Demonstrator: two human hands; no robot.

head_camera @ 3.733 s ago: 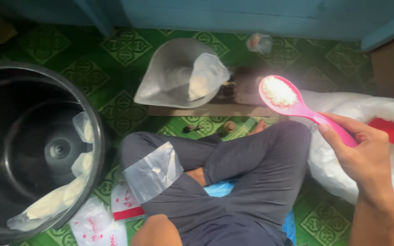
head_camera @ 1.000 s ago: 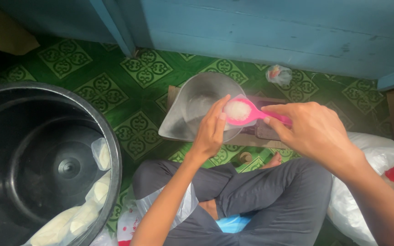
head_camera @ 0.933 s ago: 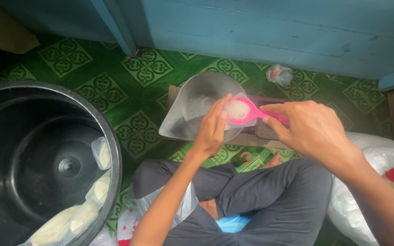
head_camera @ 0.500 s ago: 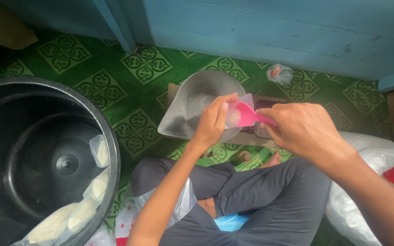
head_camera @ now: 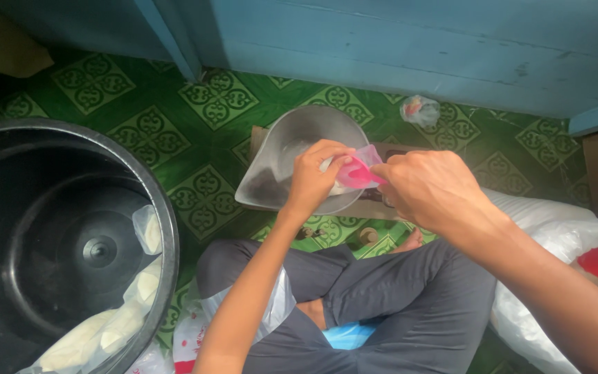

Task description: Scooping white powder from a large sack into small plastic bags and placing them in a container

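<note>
I see the black tub (head_camera: 57, 235) at my left holding filled clear bags, then the grey scale pan (head_camera: 292, 149) on the green floor. Over the pan my right hand (head_camera: 430, 190) has its grip closed on the pink scoop (head_camera: 361, 173), tipped into a small clear bag (head_camera: 368, 156) pinched by my left hand (head_camera: 316, 176)

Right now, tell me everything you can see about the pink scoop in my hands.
The pink scoop looks like smooth plastic. Only its bowl end shows; the right hand covers the handle. It is tipped down toward the left, into a small clear plastic bag that the left hand holds at the mouth. All this sits just above the grey metal pan on the green patterned floor. Whether anything is left in the scoop is hidden.
</note>
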